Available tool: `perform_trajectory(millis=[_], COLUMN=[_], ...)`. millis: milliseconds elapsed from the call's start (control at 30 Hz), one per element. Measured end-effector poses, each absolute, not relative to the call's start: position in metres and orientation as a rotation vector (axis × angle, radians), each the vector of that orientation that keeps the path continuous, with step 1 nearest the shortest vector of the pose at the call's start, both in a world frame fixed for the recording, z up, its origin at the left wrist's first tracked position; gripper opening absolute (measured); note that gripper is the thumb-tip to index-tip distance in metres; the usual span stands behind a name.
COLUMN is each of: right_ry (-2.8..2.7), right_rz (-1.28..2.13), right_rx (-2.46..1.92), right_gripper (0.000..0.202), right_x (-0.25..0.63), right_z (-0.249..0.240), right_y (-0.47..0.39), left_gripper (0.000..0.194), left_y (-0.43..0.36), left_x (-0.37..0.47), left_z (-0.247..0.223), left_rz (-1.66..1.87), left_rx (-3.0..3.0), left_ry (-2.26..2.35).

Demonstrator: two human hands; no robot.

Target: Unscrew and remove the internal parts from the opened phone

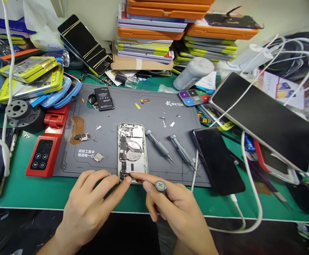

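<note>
An opened phone point(132, 148) lies on the grey work mat point(109, 124), its inner parts exposed and its lower end towards me. My left hand point(90, 202) reaches in from the left, fingers loosely bent, with the index fingertip on the phone's lower edge. In the curled fingers of my right hand point(177, 205) is a screwdriver point(161, 186); only its grey cap with a plus mark shows. The right index finger stretches to the same lower end of the phone, beside the left fingertip. What lies under the fingertips is mostly hidden.
Two grey screwdrivers point(159, 147) point(182, 152) lie right of the phone. A loose battery point(104, 99) and small metal parts point(98, 157) are on the mat. A red device point(41, 156) stands left; a dark phone point(218, 159) and white cables point(252, 198) lie right. Stacked cases point(151, 32) stand behind.
</note>
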State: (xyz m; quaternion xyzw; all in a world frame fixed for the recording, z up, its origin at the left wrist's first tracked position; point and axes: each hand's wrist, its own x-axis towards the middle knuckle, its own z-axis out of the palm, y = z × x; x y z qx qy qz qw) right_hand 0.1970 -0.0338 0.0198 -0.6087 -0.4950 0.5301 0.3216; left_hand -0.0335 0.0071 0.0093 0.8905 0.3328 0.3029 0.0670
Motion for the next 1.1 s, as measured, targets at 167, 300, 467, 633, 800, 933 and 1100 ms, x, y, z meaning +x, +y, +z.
perform_trajectory(millis=[167, 300, 467, 633, 800, 933, 1100], right_ry=[-1.399, -1.744, -1.997, -1.996, -2.079, -2.139, -2.156], right_rz=[1.101, 0.462, 0.455, 0.479, 0.352, 0.234, 0.229], right_rx=[-1.573, -1.41, -1.141, -1.145, -1.135, -1.096, -1.07], right_gripper=[0.034, 0.041, 0.045, 0.046, 0.04, 0.036, 0.033], right_x=[0.195, 0.199, 0.203, 0.2, 0.198, 0.198, 0.199], right_z=[0.021, 0.017, 0.005, 0.003, 0.007, 0.008, 0.007], right_y=[-0.038, -0.029, -0.011, -0.009, -0.007, -0.006, -0.008], left_gripper=[0.032, 0.031, 0.032, 0.031, 0.03, 0.029, 0.027], left_y=[0.007, 0.007, 0.008, 0.007, 0.005, 0.003, 0.002], left_x=[-0.033, -0.032, -0.031, -0.03, -0.031, -0.031, -0.03], left_z=[0.01, 0.01, 0.009, 0.008, 0.006, 0.004, 0.004], left_rz=[0.926, 0.929, 0.946, 0.948, 0.942, 0.934, 0.955], left_rx=[2.674, 2.651, 2.653, 2.645, 2.634, 2.624, 2.618], left_ry=[1.01, 1.0, 1.009, 1.012, 1.023, 1.024, 1.029])
